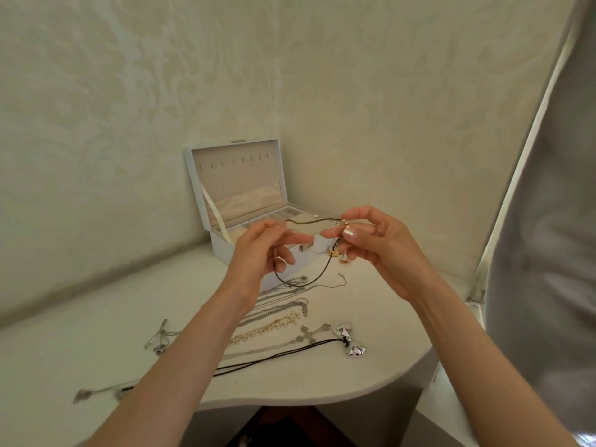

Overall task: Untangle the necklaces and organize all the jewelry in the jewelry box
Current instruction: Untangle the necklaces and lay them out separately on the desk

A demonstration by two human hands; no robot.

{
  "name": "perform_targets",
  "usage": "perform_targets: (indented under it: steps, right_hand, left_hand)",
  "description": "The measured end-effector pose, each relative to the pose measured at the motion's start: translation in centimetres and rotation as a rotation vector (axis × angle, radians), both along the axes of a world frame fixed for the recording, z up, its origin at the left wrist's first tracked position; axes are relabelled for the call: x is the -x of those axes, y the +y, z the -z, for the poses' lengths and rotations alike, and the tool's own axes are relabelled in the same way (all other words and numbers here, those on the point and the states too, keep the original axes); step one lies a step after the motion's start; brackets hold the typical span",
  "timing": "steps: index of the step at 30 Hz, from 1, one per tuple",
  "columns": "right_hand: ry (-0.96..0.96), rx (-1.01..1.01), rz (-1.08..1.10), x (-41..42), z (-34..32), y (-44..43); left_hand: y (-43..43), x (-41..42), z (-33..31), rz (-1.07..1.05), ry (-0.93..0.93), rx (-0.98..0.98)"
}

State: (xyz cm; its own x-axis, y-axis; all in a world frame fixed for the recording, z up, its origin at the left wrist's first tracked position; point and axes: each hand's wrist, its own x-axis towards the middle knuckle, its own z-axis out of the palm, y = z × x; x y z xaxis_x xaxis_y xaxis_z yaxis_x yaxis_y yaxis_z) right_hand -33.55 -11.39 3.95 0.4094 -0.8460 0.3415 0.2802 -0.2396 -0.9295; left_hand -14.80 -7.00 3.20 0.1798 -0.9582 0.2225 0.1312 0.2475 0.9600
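Pinches a dark cord necklace (309,222) in both grips, lifted above the counter (96,333) and level with the front of the open jewelry box (232,175). With the left grip (258,253), thumb and forefinger closed on one part of the cord, remaining fingers loosely curled beneath. With the right grip (383,250), thumb and forefinger closed on the cord at some small gold beads (344,222), other fingers bent below. Between the two, a short slack stretch of cord; beneath them, a long loop hanging down towards the counter. Just under the right grip, small gold pieces (333,253); cannot tell whether strung on the cord or lying beside the box.

Behind, against the patterned wall, the white box with lid upright, a row of hooks inside the lid and a ribbon stay at its left. On the counter nearer the body, a tangle of silver chains (280,301), then a pale beaded necklace (271,329), a silver cross pendant (312,332) and a shiny silver bow pendant (350,343) on a black cord. Further left, well apart, a small silver piece (159,340). At the far right, a grey curtain (548,253).
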Motion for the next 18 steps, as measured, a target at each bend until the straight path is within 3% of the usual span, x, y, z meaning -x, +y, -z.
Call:
perform_targets:
  steps: [11, 18]
  right_hand:
    - [0.1, 0.128, -0.031, -1.6, -0.8, 1.2]
    - [0.115, 0.148, 0.116, -2.5, -0.9, 1.7]
  left_hand:
    - [1.2, 0.9, -0.1, 0.126, -0.12, 0.093]
    - [1.5, 0.9, -0.1, 0.115, -0.184, 0.116]
